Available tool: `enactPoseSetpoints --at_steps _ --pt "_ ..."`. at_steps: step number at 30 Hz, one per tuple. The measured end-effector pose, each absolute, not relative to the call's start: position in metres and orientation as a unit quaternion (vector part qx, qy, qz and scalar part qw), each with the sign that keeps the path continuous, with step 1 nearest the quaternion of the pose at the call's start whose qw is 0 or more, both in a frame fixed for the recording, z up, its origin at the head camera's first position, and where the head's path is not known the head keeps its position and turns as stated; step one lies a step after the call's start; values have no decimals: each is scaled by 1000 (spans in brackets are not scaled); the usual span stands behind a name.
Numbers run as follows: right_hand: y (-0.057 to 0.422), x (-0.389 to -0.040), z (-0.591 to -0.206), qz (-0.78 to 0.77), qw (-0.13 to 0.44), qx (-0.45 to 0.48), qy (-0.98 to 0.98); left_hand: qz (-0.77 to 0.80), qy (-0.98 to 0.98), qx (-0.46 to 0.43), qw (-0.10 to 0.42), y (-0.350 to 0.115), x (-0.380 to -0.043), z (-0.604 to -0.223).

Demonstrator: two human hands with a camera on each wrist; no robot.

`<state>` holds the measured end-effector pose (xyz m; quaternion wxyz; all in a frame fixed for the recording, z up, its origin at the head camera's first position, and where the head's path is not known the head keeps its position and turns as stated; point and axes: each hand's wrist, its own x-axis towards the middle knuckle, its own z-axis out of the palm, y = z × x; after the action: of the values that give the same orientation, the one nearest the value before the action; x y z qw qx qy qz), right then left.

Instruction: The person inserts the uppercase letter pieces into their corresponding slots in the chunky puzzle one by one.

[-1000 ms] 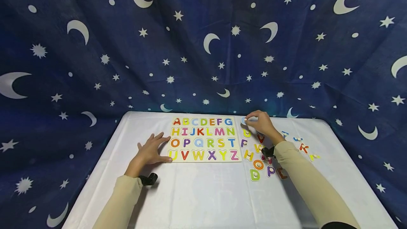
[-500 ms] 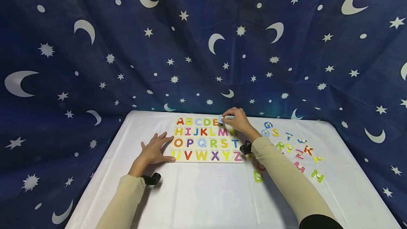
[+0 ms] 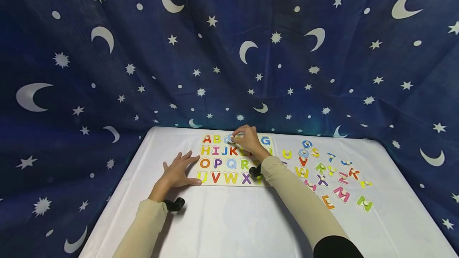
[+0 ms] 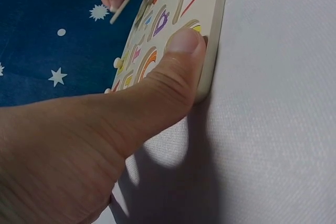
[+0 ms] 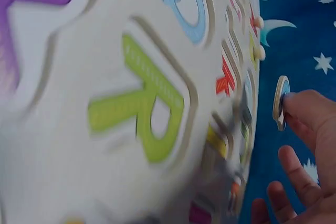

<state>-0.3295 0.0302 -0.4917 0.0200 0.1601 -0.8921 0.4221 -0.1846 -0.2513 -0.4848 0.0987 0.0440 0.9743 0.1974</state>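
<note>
My right hand (image 3: 248,140) pinches a light-blue letter C puzzle piece (image 5: 282,102) between thumb and fingertips. It hovers over the top row of the alphabet board (image 3: 229,184), by the C recess. The right wrist view has the piece edge-on, apart from the board face. Spread fingers of my left hand (image 3: 178,171) touch the board's left edge. In the left wrist view, that thumb (image 4: 185,43) lies on the near-left corner, over the U. Knobbed pieces A (image 3: 207,139) and B (image 3: 217,139) sit in their recesses. My right hand and forearm hide part of the board's right side.
Right of the board, several loose knobbed letters lie scattered, among them an N (image 3: 365,203), an M (image 3: 341,194), an E (image 3: 328,202) and a yellow U (image 3: 287,154). A white cloth (image 3: 229,222) covers the table. A dark blue star-patterned curtain (image 3: 215,51) hangs behind.
My right hand has carried the blue C from the right of the board leftward, across the top row to near the C recess. The left hand stays at the board's left edge.
</note>
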Motion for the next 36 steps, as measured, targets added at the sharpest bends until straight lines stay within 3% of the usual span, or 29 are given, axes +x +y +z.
enactPoseSetpoints --at_steps 10,36 --pt "8 -327 -501 388 7 83 -918 198 974 45 98 -252 -185 -488" --pt "-4 -328 -503 350 8 76 -934 200 974 41 99 -251 -185 -486"
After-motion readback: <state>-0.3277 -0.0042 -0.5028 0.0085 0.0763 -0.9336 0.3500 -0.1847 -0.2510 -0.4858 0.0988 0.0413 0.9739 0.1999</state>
